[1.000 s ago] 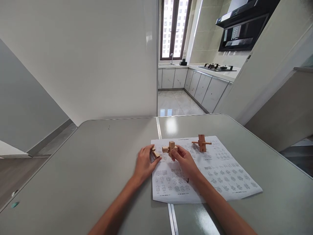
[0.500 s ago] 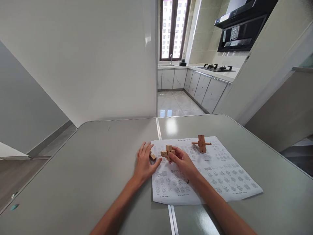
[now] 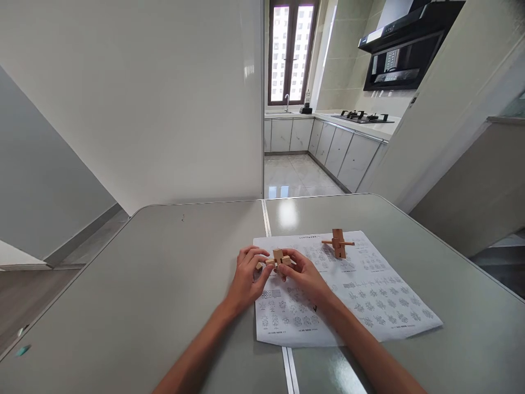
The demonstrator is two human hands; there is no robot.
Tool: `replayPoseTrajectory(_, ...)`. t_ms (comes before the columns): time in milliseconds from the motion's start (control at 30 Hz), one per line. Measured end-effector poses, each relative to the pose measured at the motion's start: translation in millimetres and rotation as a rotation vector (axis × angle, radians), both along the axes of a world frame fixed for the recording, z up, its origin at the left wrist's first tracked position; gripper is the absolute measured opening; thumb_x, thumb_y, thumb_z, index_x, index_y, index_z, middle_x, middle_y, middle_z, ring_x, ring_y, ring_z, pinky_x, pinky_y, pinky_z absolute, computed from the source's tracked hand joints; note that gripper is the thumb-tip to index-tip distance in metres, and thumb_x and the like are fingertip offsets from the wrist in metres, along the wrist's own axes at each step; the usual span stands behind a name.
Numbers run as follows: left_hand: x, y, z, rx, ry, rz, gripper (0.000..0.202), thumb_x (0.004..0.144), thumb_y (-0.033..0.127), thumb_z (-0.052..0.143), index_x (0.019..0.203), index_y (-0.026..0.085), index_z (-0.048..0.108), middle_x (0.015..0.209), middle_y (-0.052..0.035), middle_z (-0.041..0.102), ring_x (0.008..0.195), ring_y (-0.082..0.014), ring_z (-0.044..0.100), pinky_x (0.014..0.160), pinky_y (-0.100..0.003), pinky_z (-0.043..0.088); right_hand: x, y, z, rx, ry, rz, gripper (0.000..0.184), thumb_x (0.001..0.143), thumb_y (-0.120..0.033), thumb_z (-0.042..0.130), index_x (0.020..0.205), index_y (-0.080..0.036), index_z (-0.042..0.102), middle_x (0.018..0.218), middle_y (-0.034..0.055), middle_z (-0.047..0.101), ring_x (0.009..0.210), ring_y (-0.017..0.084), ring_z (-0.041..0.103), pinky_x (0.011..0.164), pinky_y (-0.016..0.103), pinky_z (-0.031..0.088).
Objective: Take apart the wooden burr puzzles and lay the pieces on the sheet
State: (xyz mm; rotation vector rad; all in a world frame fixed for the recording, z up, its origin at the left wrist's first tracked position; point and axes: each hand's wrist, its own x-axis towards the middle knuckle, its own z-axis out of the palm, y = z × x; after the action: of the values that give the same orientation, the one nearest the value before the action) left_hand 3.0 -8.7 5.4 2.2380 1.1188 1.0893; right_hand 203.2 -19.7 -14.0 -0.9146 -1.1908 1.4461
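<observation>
Both hands meet over the left part of a printed paper sheet (image 3: 361,295) on a grey table (image 3: 143,284). My right hand (image 3: 301,273) is closed round a small wooden block puzzle (image 3: 279,257) of light interlocked pieces. My left hand (image 3: 246,276) has its fingers curled and pinches the puzzle's left end. A loose wooden piece (image 3: 259,265) shows just beside the left fingers. A second wooden puzzle (image 3: 338,242), cross-shaped and darker, stands alone on the sheet to the right.
A seam (image 3: 289,366) runs down the middle of the table. A small teal object (image 3: 22,350) lies near the table's left edge. Beyond the table a doorway opens onto a kitchen with cabinets (image 3: 340,148) and a window (image 3: 291,52).
My left hand let go of the loose wooden piece on the table and came right to the puzzle. My right hand brought the puzzle left and nearer.
</observation>
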Motion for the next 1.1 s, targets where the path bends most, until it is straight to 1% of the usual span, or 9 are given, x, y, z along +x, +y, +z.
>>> replayPoseTrajectory(133, 0, 1, 1.7, -0.062, -0.052, -0.023, 0.016, 0.103, 0.034, 0.056, 0.106, 0.024, 0.068, 0.121, -0.0070, 0.068, 0.127, -0.0267, 0.050, 0.109, -0.045, 0.043, 2, -2, 1.5, -0.040, 0.094, 0.070, 0.053, 0.082, -0.046, 0.083, 0.128, -0.028, 0.062, 0.117, 0.0069, 0.067, 0.088, 0.021, 0.069, 0.073, 0.034, 0.055)
replayPoseTrajectory(267, -2, 3, 0.8, -0.069, -0.084, 0.039, 0.014, 0.101, 0.036, 0.060, 0.104, 0.024, 0.066, 0.118, -0.0075, 0.068, 0.122, -0.0270, 0.052, 0.106, -0.045, 0.044, 4, -3, 3.5, -0.065, 0.177, 0.200, 0.061, 0.080, -0.051, 0.084, 0.132, -0.030, 0.061, 0.133, 0.0116, 0.063, 0.086, 0.022, 0.071, 0.068, 0.033, 0.053)
replayPoseTrajectory(400, -5, 6, -3.1, -0.001, -0.077, 0.165, 0.011, 0.101, 0.034, 0.059, 0.099, 0.024, 0.063, 0.116, -0.0067, 0.069, 0.120, -0.0266, 0.053, 0.103, -0.044, 0.044, 4, -1, 2.3, -0.051, 0.181, 0.115, 0.054, 0.083, -0.049, 0.083, 0.130, -0.030, 0.064, 0.149, 0.0118, 0.055, 0.090, 0.022, 0.072, 0.075, 0.035, 0.053)
replayPoseTrajectory(467, -7, 8, -4.5, 0.036, -0.074, 0.241, 0.010, 0.100, 0.033, 0.060, 0.097, 0.024, 0.060, 0.116, -0.0063, 0.069, 0.120, -0.0264, 0.054, 0.103, -0.044, 0.044, 3, 1, 1.0, -0.052, 0.139, 0.011, 0.054, 0.083, -0.049, 0.082, 0.129, -0.028, 0.064, 0.145, 0.0114, 0.059, 0.092, 0.022, 0.072, 0.077, 0.035, 0.053)
replayPoseTrajectory(567, -11, 11, -5.3, 0.067, -0.036, 0.331, 0.008, 0.099, 0.031, 0.061, 0.096, 0.024, 0.059, 0.119, -0.0058, 0.070, 0.121, -0.0269, 0.055, 0.105, -0.046, 0.043, 2, 1, 1.1, -0.055, 0.032, -0.100, 0.056, 0.083, -0.050, 0.082, 0.130, -0.025, 0.063, 0.113, 0.0089, 0.075, 0.089, 0.022, 0.072, 0.080, 0.035, 0.053)
replayPoseTrajectory(633, -13, 12, -5.8, 0.090, 0.019, 0.365, 0.007, 0.099, 0.030, 0.061, 0.095, 0.024, 0.059, 0.121, -0.0060, 0.071, 0.123, -0.0281, 0.056, 0.104, -0.048, 0.042, 0, 1, 2.4, -0.053, -0.032, -0.131, 0.054, 0.083, -0.052, 0.081, 0.127, -0.023, 0.064, 0.094, 0.0056, 0.077, 0.085, 0.021, 0.071, 0.083, 0.036, 0.053)
replayPoseTrajectory(700, -14, 11, -6.4, 0.130, 0.088, 0.373, 0.007, 0.098, 0.029, 0.063, 0.095, 0.024, 0.060, 0.123, -0.0064, 0.072, 0.125, -0.0297, 0.057, 0.103, -0.049, 0.042, -2, 0, 3.3, -0.051, -0.090, -0.164, 0.051, 0.082, -0.054, 0.081, 0.119, -0.022, 0.067, 0.085, 0.0040, 0.077, 0.080, 0.021, 0.071, 0.083, 0.037, 0.054)
replayPoseTrajectory(867, -11, 6, -6.2, 0.274, 0.242, 0.307, 0.010, 0.093, 0.025, 0.071, 0.093, 0.024, 0.061, 0.122, -0.0049, 0.074, 0.129, -0.0319, 0.056, 0.104, -0.050, 0.041, -5, 2, -2.7, 0.008, -0.253, -0.304, 0.042, 0.080, -0.059, 0.079, 0.095, -0.020, 0.073, 0.092, 0.0089, 0.077, 0.078, 0.024, 0.071, 0.077, 0.038, 0.056)
replayPoseTrajectory(1100, -8, 4, -8.9, 0.346, 0.318, 0.222, 0.016, 0.085, 0.022, 0.079, 0.091, 0.023, 0.064, 0.119, -0.0053, 0.075, 0.123, -0.0319, 0.061, 0.101, -0.049, 0.044, -7, 4, -16.3, 0.235, -0.473, -0.418, 0.036, 0.089, -0.056, 0.070, 0.095, -0.021, 0.075, 0.099, 0.0107, 0.074, 0.087, 0.026, 0.071, 0.080, 0.041, 0.060)
